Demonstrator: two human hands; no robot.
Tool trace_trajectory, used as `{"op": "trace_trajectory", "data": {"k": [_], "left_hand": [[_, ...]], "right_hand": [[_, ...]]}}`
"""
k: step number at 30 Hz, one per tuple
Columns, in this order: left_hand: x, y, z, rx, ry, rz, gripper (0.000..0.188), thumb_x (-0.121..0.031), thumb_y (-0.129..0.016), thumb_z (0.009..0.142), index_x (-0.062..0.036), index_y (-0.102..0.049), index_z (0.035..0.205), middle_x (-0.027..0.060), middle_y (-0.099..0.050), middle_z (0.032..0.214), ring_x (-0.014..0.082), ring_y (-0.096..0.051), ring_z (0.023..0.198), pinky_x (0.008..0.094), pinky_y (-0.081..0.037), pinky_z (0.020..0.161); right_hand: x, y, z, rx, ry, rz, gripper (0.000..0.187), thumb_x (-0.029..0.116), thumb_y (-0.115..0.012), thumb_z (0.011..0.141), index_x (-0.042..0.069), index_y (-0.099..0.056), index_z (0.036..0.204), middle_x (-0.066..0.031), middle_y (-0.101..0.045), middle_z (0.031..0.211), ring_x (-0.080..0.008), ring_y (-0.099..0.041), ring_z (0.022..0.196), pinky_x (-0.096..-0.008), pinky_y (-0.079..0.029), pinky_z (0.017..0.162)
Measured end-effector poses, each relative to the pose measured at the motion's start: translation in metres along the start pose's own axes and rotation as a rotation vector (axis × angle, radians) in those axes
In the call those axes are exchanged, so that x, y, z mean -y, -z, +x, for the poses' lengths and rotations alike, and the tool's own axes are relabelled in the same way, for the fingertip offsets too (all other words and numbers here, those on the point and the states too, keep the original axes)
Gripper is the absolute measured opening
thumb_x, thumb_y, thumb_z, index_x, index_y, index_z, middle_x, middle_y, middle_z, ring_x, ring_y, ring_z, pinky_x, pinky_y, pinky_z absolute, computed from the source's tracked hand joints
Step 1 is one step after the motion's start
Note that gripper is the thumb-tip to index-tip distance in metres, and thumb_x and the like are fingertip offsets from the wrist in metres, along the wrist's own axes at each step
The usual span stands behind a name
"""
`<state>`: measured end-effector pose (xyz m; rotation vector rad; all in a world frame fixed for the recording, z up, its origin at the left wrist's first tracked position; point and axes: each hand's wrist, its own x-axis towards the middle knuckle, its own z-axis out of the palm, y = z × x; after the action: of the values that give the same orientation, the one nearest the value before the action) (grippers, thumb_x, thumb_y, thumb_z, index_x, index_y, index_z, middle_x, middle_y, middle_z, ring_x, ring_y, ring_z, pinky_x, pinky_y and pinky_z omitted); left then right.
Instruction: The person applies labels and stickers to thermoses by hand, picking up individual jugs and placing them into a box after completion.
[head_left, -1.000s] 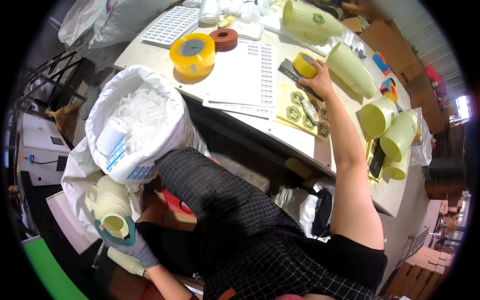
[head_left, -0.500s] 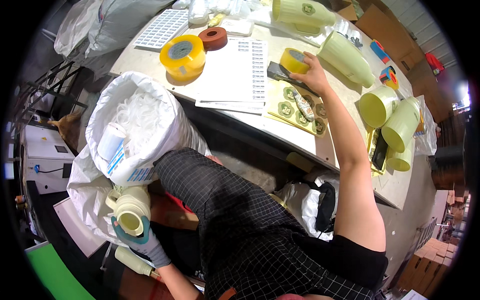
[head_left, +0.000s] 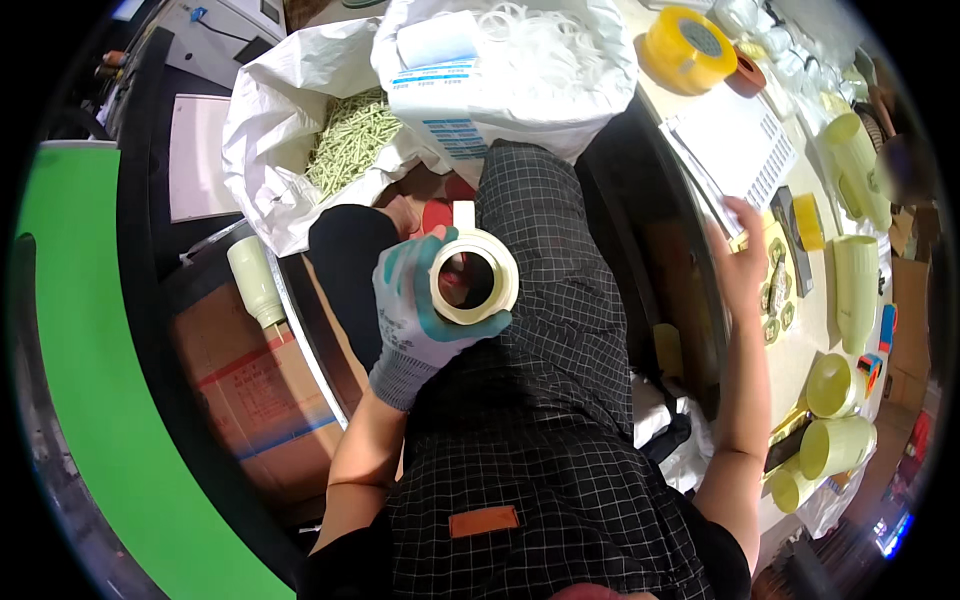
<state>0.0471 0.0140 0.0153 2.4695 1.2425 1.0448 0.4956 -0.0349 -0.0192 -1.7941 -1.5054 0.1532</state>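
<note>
In my gloved left hand (head_left: 415, 305) is a pale green hollow plastic jug shell (head_left: 507, 268), held over my lap. Its round opening faces me, and I see through it to something red below. The grey and teal fingers wrap round its left side and lower rim. My bare right hand (head_left: 740, 262) hovers at the worktable's near edge, fingers apart and nothing visible in them. It is nearest to the stack of printed white sheets (head_left: 728, 140) and the yellow sheets of round floral stickers (head_left: 778, 310). A small patterned object (head_left: 779, 285) lies on the stickers.
White sacks hold clear plastic rings (head_left: 550, 45) and small pale green parts (head_left: 350, 140). Tape rolls (head_left: 690, 50) and several green jug shells (head_left: 855, 290) occupy the table. Another shell (head_left: 255, 280) lies by a cardboard box (head_left: 250, 375) at left; a green surface (head_left: 100, 350) runs beyond.
The view has turned left. My left hand has brought the jug shell from beside the sack to over my lap. My right hand has left the yellow tape roll and drawn back toward the table edge.
</note>
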Motion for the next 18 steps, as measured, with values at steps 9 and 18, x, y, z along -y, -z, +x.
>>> {"op": "trace_trajectory", "data": {"k": [9, 18], "left_hand": [[0.012, -0.017, -0.011, 0.014, 0.052, -0.125, 0.112, -0.053, -0.099, 0.074, -0.0025, -0.046, 0.159, 0.0169, -0.065, 0.146, 0.0396, -0.064, 0.129, 0.0568, -0.050, 0.112], [0.010, -0.019, -0.006, 0.067, 0.052, -0.100, 0.106, -0.049, -0.099, 0.075, -0.0048, -0.048, 0.156, 0.0160, -0.062, 0.149, 0.0395, -0.060, 0.134, 0.0573, -0.046, 0.115]], "right_hand": [[0.099, -0.120, 0.102, 0.129, 0.282, 0.064, 0.010, 0.011, -0.082, 0.093, 0.006, -0.080, 0.101, -0.0078, -0.075, 0.097, -0.0308, -0.068, 0.096, -0.0420, -0.055, 0.086], [0.096, -0.216, 0.230, 0.208, 0.111, -0.545, 0.017, 0.030, -0.083, 0.090, 0.014, -0.086, 0.094, -0.0109, -0.078, 0.107, -0.0363, -0.069, 0.111, -0.0488, -0.058, 0.094]]}}
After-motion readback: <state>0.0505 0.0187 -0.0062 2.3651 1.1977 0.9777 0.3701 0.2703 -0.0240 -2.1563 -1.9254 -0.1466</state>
